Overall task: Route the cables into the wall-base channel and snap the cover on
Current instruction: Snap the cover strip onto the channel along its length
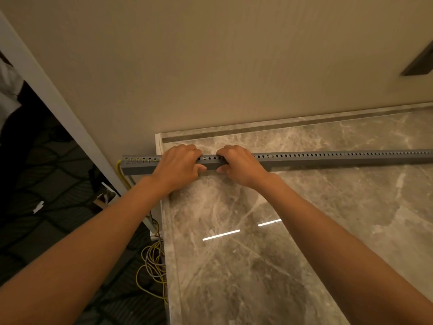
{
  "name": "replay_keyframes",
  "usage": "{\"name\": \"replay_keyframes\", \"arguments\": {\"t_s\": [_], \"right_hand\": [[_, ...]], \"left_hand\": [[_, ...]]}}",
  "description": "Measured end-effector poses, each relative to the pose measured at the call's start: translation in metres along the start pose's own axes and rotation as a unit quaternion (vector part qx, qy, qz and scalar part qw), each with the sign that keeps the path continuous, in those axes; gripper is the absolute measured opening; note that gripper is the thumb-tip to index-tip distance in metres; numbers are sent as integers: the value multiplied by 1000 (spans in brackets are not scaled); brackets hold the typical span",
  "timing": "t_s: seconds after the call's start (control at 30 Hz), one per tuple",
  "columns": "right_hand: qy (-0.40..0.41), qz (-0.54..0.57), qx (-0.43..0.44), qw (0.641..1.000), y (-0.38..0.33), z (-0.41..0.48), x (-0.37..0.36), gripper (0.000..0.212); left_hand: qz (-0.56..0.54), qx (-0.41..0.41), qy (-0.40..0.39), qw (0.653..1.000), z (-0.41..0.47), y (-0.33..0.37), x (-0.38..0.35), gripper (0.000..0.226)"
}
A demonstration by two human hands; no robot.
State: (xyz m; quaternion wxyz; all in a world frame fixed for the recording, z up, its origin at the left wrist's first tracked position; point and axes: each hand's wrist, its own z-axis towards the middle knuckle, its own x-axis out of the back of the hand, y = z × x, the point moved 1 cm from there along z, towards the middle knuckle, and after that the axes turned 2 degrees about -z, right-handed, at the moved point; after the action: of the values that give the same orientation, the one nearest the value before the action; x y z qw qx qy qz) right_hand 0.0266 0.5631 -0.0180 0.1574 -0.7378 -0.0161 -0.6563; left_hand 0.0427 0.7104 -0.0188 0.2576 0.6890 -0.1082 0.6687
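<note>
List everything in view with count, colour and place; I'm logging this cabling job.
wall: one, beige, behind.
marble floor: one, grey-brown, right.
channel: one, grey, slotted, lying across the marble floor near the wall.
cables: loose bundle, yellow and grey, coiled left of the marble floor.
door frame: one, white, left.
patterned flooring: one, dark, far left.
left grip: one, bare, holding the channel.
right grip: one, bare, holding the channel beside it.

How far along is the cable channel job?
Done: a yellow cable enters the channel at its left end and shows through the slots there. In hand: left hand and right hand grip the channel side by side, fingers curled over its top. Left: a coil of yellow and grey cable lies loose on the floor. Cover seated or not: cannot tell.
</note>
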Motion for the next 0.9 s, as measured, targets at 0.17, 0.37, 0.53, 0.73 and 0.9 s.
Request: {"name": "replay_keyframes", "arguments": {"t_s": [0.17,0.37,0.53,0.73,0.9], "right_hand": [[-7,-1,-26,1000,-10,3,1,23],[-3,45,3,999,-51,18,-10,23],[-1,39,32,999,-80,31,-19,31],[-3,4,41,999,-84,36,-22,32],[1,-13,47,999,-82,37,-23,31]], "left_hand": [[-67,5,-34,997,-8,-24,8,29],[-45,65,-52,996,-36,-74,24,35],[-3,83,-74,994,-44,-89,27,36],[18,54,-82,995,-41,-89,25,32],[14,39,-70,997,-40,-92,22,29]]}}
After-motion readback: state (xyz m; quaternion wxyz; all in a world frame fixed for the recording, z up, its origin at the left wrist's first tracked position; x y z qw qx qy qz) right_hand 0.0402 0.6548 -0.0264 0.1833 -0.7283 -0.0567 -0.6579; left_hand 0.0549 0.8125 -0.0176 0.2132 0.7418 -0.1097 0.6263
